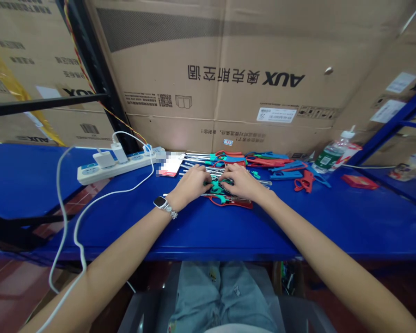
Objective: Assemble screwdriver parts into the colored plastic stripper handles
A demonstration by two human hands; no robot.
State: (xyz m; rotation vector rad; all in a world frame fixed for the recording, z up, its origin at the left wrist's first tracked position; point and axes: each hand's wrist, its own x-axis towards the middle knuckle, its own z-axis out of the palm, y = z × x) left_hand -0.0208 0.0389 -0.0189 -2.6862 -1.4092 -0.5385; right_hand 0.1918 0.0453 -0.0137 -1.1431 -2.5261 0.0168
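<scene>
My left hand (194,183) and my right hand (241,183) meet over the middle of the blue table, fingers curled and pinched. Small green plastic pieces (216,187) show between the fingertips of both hands; their exact shape is partly covered. Just in front of them lies a long-necked lighter (230,202) with a red handle, a green part and a metal tube pointing left. Behind my hands, several more long-necked lighters (229,157) with red or blue handles lie in a row. Loose blue handle shells (287,173) and a red handle shell (305,181) lie to the right.
A white power strip (119,167) with plugs and trailing cables is on the left. A white and red card (172,165) lies behind my left hand. At right are a bottle with a green label (327,157) and a red packet (359,181). Large cardboard boxes (229,97) stand behind.
</scene>
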